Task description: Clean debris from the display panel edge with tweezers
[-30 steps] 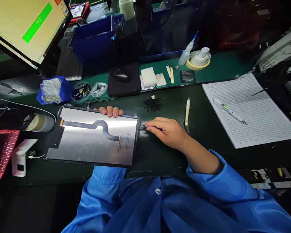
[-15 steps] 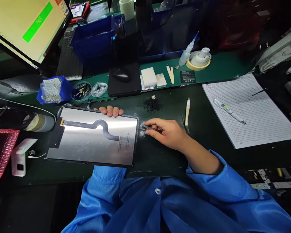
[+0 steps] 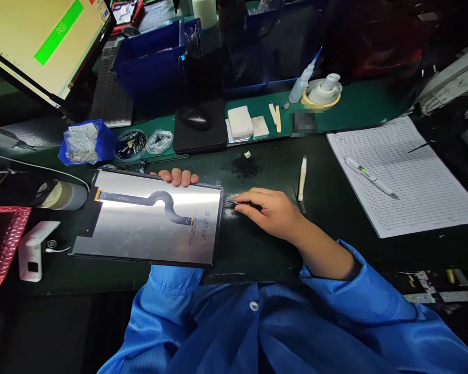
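A tablet-sized display panel (image 3: 140, 228), silver-backed with a curved dark flex cable (image 3: 161, 200) across it, is held up off the bench by my left hand (image 3: 177, 177). Its fingertips curl over the far edge; the palm and thumb are hidden behind the panel. My right hand (image 3: 275, 213) pinches dark tweezers (image 3: 249, 205) between thumb and fingers. Their thin metal tip points left at the panel's right edge; whether it touches cannot be made out. Beyond the panel, dark crumbs (image 3: 246, 167) lie in a small heap on the bench.
A wooden-coloured stick (image 3: 302, 179) lies right of the crumbs. Farther right is a ruled paper pad (image 3: 405, 176) with a pen (image 3: 370, 178). Behind stand a mouse (image 3: 195, 118), white pads (image 3: 239, 123), a dropper bottle (image 3: 302, 83) and tape rolls (image 3: 323, 93). Blue bins (image 3: 150, 62) and a monitor (image 3: 35, 31) are at back left.
The tweezers' thin tip now shows more clearly at the panel's right edge, and my right hand has shifted very slightly. The panel and my left hand have stayed nearly still.
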### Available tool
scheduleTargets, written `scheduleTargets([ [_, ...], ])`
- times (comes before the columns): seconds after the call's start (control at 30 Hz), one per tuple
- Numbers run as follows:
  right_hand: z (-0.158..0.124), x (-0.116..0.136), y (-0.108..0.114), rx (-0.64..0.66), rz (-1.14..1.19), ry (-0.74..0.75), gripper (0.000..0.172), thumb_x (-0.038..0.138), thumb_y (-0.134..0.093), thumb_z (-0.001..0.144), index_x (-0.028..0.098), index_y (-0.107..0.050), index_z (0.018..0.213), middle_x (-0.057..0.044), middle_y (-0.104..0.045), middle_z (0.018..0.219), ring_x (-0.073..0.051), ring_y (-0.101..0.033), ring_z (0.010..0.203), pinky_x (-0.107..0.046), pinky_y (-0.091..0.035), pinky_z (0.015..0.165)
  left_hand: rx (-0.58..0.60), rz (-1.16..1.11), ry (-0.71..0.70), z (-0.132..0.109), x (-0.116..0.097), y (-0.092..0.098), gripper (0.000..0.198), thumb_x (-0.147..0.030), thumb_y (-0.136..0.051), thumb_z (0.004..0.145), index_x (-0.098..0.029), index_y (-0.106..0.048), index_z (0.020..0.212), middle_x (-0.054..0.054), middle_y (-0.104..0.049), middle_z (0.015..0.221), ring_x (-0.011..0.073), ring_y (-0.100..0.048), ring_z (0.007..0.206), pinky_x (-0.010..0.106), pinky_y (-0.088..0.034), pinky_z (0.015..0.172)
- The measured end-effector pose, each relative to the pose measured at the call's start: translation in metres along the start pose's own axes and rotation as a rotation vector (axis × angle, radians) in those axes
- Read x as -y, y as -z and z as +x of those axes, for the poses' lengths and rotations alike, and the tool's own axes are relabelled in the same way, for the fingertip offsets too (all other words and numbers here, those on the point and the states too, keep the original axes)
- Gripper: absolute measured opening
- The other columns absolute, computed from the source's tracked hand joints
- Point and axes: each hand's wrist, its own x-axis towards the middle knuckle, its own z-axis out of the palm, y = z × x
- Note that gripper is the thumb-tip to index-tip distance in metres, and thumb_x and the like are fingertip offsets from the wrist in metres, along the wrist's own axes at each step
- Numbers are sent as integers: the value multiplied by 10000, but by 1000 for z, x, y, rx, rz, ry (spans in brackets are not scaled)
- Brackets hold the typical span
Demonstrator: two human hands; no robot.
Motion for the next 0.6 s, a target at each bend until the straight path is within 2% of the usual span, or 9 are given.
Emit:
scheduleTargets([
  [0.07, 0, 0, 0, 9, -5, 14, 205, 259, -584, 1007, 227, -783, 1046, -48, -797, 992, -183, -733, 886, -305, -550, 793, -14, -24, -21, 2, 3, 1, 424, -551, -397, 1042, -191, -592, 933, 9, -548, 803, 94, -498, 719, 266, -520, 793],
  [0.17, -1, 0, -1, 3, 33, -31, 188, 286, -631, 979, 227, -768, 1093, -31, -793, 918, -167, -724, 786, -286, -555, 723, 3, -93, -30, 6, 7, 4, 509, -604, -306, 1042, -206, -526, 812, 5, -446, 705, 105, -441, 668, 258, -506, 770],
  [0.27, -1, 0, -1, -16, 34, -28, 153, 286, -711, 923, 213, -767, 1045, -15, -771, 839, -149, -692, 699, -261, -535, 647, 71, -213, -46, 9, 8, 8, 481, -594, -395, 1017, -192, -451, 759, -5, -360, 665, 102, -411, 629, 242, -500, 702],
  [0.37, 0, 0, 0, -13, 3, 41, 142, 254, -658, 966, 201, -784, 1003, -45, -786, 919, -165, -718, 804, -272, -545, 725, 96, -285, -80, 13, 9, 9, 453, -567, -460, 994, -189, -423, 747, -18, -314, 651, 93, -401, 600, 217, -500, 648],
  [0.47, -1, 1, 0, 6, 14, 33, 196, 261, -599, 1002, 212, -786, 1036, -45, -794, 943, -174, -731, 842, -285, -550, 763, 100, -305, -68, 15, 9, 9, 446, -549, -449, 998, -187, -418, 739, -20, -299, 646, 91, -405, 590, 211, -509, 633],
  [0.6, -2, 1, -1, 2, 43, -38, 167, 296, -698, 937, 210, -765, 1063, -12, -764, 805, -147, -678, 660, -272, -527, 646, 92, -324, -51, 15, 6, 6, 465, -551, -473, 985, -184, -385, 714, -26, -261, 631, 90, -375, 565, 207, -496, 601],
])
